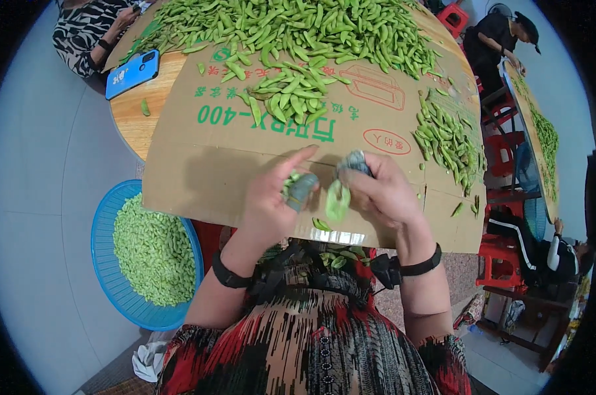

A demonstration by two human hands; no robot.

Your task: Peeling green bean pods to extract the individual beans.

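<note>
Above the near edge of a flattened cardboard sheet, my two hands are close together. My right hand pinches a split, pale green bean pod, with a grey-blue covering on its finger or thumb. My left hand is curled, its index finger stretched out, and some light green beans show inside it behind a grey-covered thumb. A small green pod piece lies on the cardboard just below them. More pod pieces rest on my lap.
A large heap of pods covers the far side, with a smaller pile nearer and another pile at right. A blue basket of shelled beans stands at lower left. A blue phone lies on the wooden table. Other people sit nearby.
</note>
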